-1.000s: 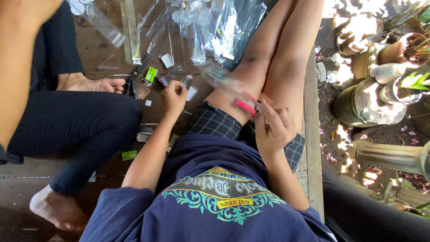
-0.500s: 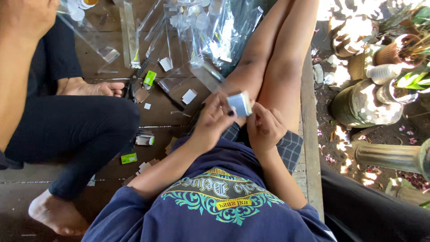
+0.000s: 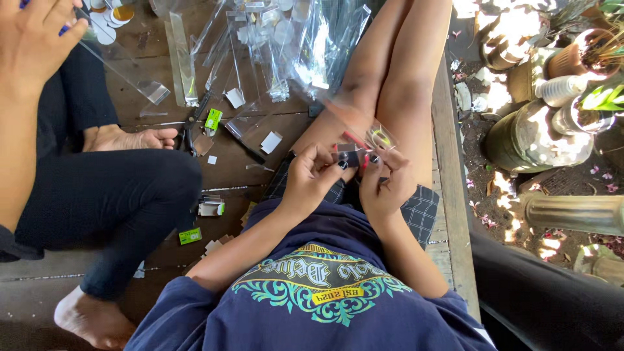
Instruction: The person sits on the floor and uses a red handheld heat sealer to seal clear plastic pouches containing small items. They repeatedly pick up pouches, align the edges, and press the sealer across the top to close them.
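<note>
head | small dark card [image 3: 348, 156], flat, rectangular | both hands' fingers [image 3: 323, 159] clamped on it

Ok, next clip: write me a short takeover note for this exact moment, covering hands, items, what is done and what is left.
Left hand: pinching a small grey card over the lap.
Right hand: holding a clear plastic sleeve with a small red piece, right against the card.
Loose clear sleeves, white paper squares and green labels lie on the wooden floor.
Done: card and sleeve are in hand.
Left: card is not yet inside the sleeve; many sleeves look unfilled.
</note>
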